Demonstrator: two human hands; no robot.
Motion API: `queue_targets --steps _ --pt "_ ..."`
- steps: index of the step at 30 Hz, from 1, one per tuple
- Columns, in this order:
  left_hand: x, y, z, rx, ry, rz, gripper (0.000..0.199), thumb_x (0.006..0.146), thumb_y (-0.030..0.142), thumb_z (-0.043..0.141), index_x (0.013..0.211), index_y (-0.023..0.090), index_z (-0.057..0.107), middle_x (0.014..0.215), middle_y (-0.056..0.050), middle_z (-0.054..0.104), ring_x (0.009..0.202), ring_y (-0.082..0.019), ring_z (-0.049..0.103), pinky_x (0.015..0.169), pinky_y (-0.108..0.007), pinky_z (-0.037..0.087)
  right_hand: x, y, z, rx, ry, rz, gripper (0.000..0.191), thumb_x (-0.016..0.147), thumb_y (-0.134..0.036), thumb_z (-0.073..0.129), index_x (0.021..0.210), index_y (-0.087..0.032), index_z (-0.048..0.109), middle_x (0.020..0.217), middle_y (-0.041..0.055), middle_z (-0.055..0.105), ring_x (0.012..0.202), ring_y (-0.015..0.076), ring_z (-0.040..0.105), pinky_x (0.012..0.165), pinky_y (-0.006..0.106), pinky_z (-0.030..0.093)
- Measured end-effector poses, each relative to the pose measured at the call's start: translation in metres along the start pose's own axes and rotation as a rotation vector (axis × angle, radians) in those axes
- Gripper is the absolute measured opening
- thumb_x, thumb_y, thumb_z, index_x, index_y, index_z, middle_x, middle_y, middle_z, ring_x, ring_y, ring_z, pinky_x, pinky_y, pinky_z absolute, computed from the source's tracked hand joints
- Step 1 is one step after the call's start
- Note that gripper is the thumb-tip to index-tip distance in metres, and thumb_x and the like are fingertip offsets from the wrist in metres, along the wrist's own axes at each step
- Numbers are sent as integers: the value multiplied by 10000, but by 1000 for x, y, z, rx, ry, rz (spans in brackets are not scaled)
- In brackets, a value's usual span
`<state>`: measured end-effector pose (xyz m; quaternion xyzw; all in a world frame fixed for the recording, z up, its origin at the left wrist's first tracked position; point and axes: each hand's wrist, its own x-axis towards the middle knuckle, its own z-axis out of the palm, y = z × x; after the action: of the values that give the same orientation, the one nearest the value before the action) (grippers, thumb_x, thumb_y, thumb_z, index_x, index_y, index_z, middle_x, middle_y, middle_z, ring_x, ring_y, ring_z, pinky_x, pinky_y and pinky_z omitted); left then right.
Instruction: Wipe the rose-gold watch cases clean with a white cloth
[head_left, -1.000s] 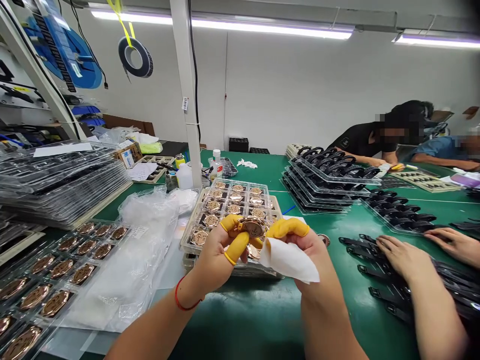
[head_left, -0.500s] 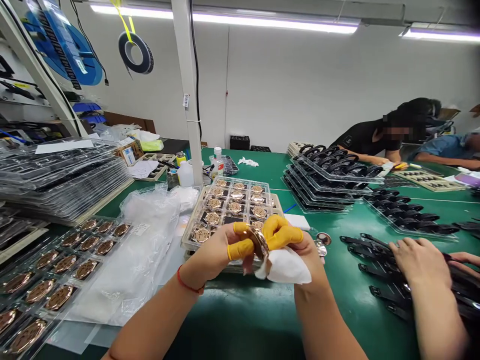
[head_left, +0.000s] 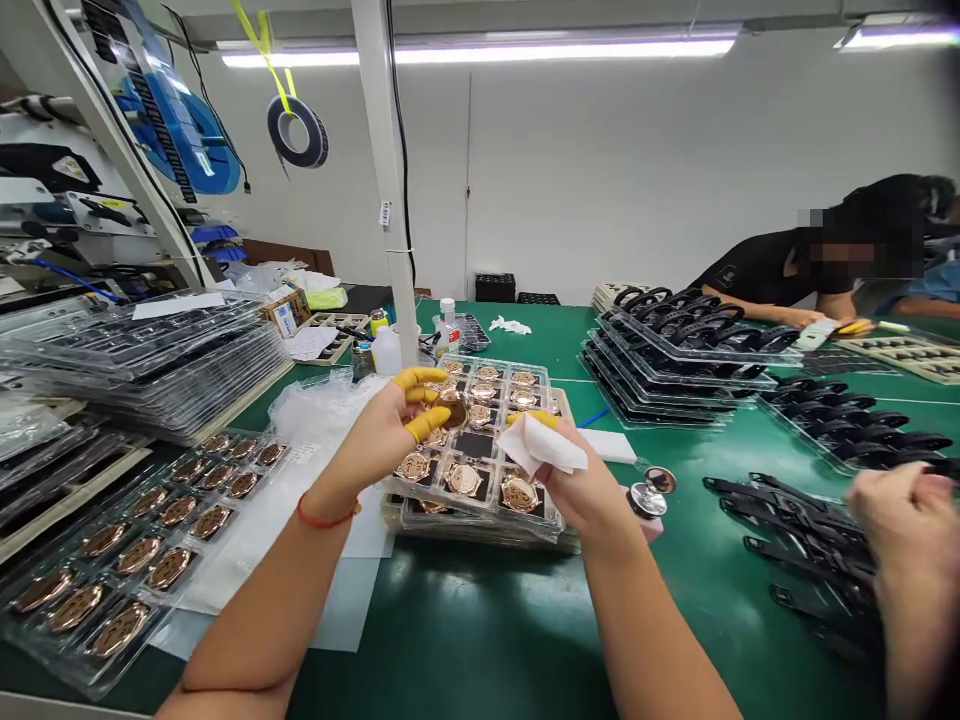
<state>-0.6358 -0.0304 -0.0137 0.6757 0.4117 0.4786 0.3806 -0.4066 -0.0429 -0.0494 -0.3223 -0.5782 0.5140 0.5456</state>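
Note:
My left hand (head_left: 379, 430), with yellow finger cots on its fingertips, pinches a round rose-gold watch case (head_left: 455, 412) over the clear plastic tray (head_left: 431, 492). Several watch cases sit in that tray's compartments; one compartment near the middle shows only its dark bottom. My right hand (head_left: 592, 495) grips a folded white wipe (head_left: 541, 445) above the tray's right side. The wipe partly hides its yellow-covered fingers. A small dispenser bottle with a metal top (head_left: 646, 495) stands to the right of this hand.
At left lies another tray of watch cases (head_left: 139, 555), beside plastic bags (head_left: 315, 410) and stacked trays (head_left: 180, 360). On the right are stacked trays of black straps (head_left: 675, 370), loose black straps (head_left: 795, 540) and a co-worker's hand (head_left: 911, 530). A white post (head_left: 386, 190) rises behind.
My hands have moved apart. The left carries the watch case forward and left over the tray; the right keeps the wipe. The co-worker's hand has lifted off the straps to the right.

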Motion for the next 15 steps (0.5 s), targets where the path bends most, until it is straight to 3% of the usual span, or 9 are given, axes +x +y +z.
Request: queue_targets --steps 2,4,7,10,12,15 --pt "18 0 -4 332 6 37 379 822 295 648 1163 156 556 913 -50 654 674 -123 587 559 -210 456 -2 0 3 1 -34 31 292 742 -428 697 991 -279 727 835 45 724 621 161 657 427 258 466" --pt "34 -4 -2 559 -170 47 309 868 298 575 1139 149 594 934 -57 682 686 -136 600 595 -231 466 -5 -1 0 12 -45 30 302 755 -434 679 1015 -286 724 807 34 729 584 143 651 397 243 443" --pt "53 -16 9 676 -442 45 252 895 249 518 1072 163 675 1014 -59 715 800 -165 647 686 -249 497 -5 -2 -13 14 -37 -34 217 767 -436 666 944 -336 742 719 17 730 578 142 658 396 248 441" --pt "66 -29 26 733 -578 56 245 874 165 521 1012 185 723 1026 -39 731 871 -171 663 772 -252 504 -1 -3 -27 -6 17 -126 158 746 -415 694 886 -371 752 732 8 748 669 169 695 468 270 496" --pt "68 -32 37 789 -628 80 271 863 121 507 999 192 730 1033 -37 729 909 -173 659 808 -250 496 1 -2 -30 -6 54 -171 152 736 -413 706 877 -383 752 760 5 758 756 193 711 541 286 530" --pt "59 -26 46 913 -575 108 290 859 105 478 1016 171 712 1061 -83 699 962 -214 633 823 -289 476 1 -1 -29 -19 90 -189 221 745 -434 688 949 -364 738 818 19 763 866 221 707 623 304 550"
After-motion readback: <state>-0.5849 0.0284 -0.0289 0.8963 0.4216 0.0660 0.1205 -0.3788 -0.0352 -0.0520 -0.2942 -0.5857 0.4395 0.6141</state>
